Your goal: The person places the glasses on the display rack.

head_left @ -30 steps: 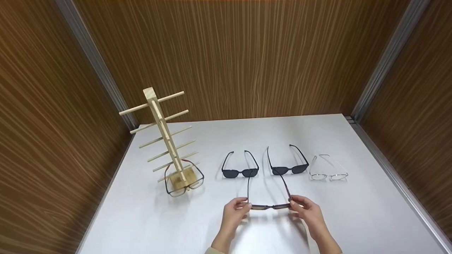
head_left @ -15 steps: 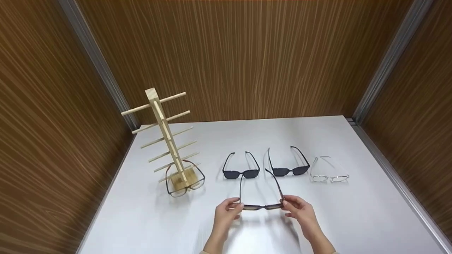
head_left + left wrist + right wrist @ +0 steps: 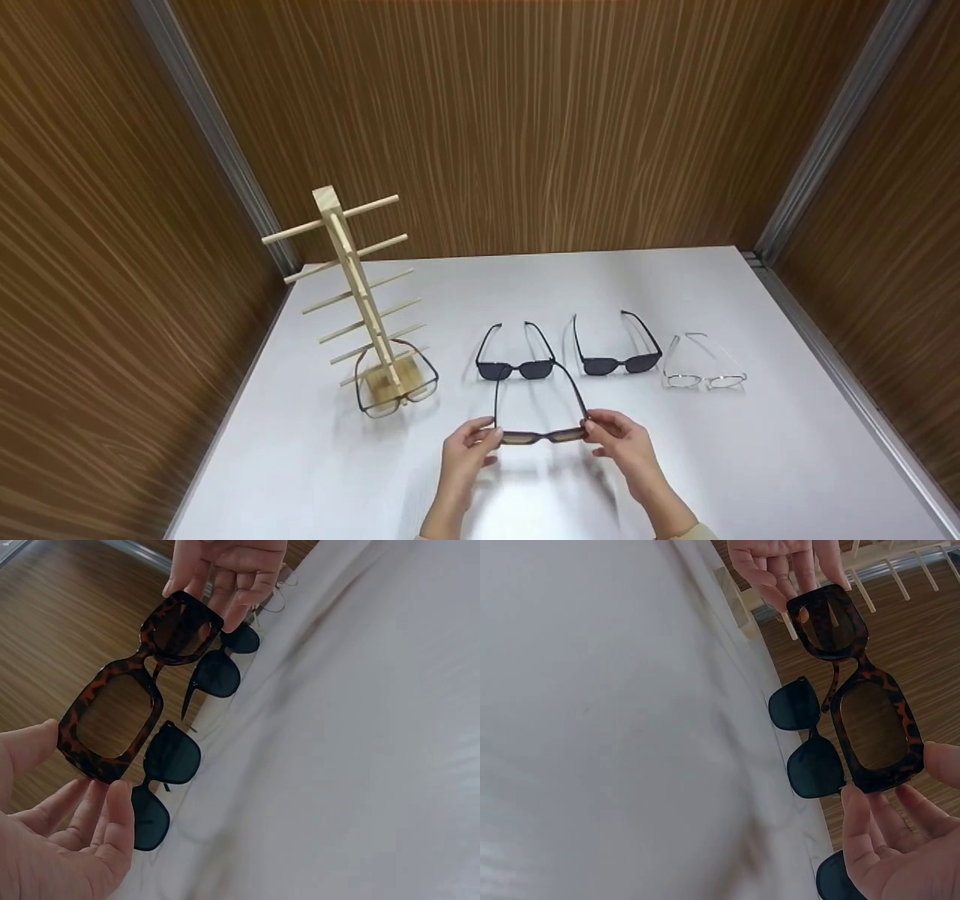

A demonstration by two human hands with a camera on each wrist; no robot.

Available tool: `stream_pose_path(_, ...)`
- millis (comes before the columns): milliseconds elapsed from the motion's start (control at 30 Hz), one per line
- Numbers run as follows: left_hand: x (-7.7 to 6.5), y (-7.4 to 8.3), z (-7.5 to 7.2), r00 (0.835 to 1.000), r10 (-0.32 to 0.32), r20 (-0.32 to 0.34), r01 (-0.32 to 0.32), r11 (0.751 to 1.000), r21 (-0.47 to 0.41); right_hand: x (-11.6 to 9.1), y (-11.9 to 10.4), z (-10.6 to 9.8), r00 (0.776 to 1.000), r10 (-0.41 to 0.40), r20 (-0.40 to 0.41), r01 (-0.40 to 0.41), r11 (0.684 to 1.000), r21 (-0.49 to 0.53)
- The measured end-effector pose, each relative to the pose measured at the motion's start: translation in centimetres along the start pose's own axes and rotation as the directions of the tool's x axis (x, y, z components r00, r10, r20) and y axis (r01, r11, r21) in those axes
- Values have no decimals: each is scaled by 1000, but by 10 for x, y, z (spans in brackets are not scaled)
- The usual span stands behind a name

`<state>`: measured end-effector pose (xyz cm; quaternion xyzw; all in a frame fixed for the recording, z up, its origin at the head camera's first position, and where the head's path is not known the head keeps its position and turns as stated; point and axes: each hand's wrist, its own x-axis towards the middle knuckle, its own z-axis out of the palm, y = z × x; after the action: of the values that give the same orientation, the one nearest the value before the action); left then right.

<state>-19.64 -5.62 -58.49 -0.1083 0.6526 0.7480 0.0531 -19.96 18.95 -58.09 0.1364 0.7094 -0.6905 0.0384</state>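
Note:
Tortoiseshell sunglasses (image 3: 541, 437) with brown lenses are held above the table, their temples unfolded and pointing away from me. My left hand (image 3: 466, 454) pinches the left end of the frame between thumb and fingers. At the right end, my right hand (image 3: 624, 454) pinches the frame the same way. Both wrist views show the thick mottled rims (image 3: 135, 754) from the front. Just beyond them lie black sunglasses (image 3: 515, 370), with a second black pair (image 3: 621, 364) to their right. A wooden eyewear stand (image 3: 367, 300) rises at the left, with thin-rimmed glasses (image 3: 382, 409) around its foot.
Clear glasses with thin rims (image 3: 705, 381) lie at the right of the white table (image 3: 765, 465). Several pegs (image 3: 373, 205) stick out from both sides of the stand. Wood-grain panels (image 3: 525, 120) enclose the table at the back and both sides.
Both hands have moved left with the tortoiseshell sunglasses between them. The lens fronts show a little more now. The other glasses and the stand stay in place; the view has shifted slightly.

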Motion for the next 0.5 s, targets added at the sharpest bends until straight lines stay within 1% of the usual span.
stream_pose_path(200,2,3,-7,999,-42,-2,42,999,-14,-1,-6,7,999,-33,28,33,999,-2)
stream_pose_path(300,2,6,-10,999,-51,-6,51,999,-14,0,-8,10,998,-43,37,43,999,-8)
stream_pose_path(500,-3,11,-14,998,-41,-39,41,999,-4,1,-10,15,997,-57,59,58,998,-13)
